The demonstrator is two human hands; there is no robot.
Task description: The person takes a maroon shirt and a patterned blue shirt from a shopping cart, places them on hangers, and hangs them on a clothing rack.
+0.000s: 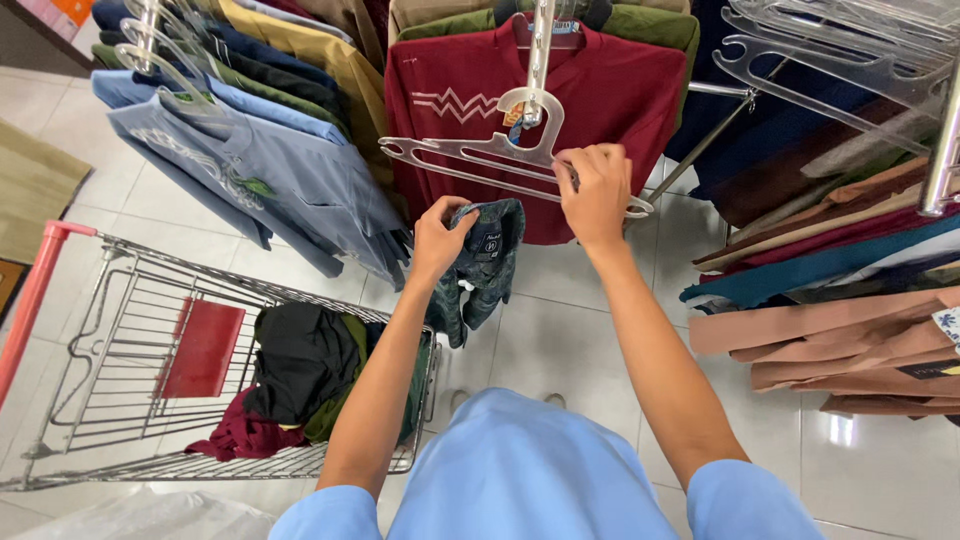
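Hanger (480,155) partly hidden behind right hand (597,192) gripping it.

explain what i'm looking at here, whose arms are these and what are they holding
This is one picture from a camera worn on a person's head, looking down, so the two bare arms coming up from the bottom are that person's own. There is no machine.

The left hand grips a dark patterned shirt by its collar. The right hand holds a clear plastic hanger that hangs from a metal rail.

Behind the hanger hangs a dark red shirt. More shirts hang on racks to the left, such as a light blue shirt, and folded-looking garments crowd the right.

At lower left stands a wire shopping cart on a tiled floor, with a heap of clothes inside.
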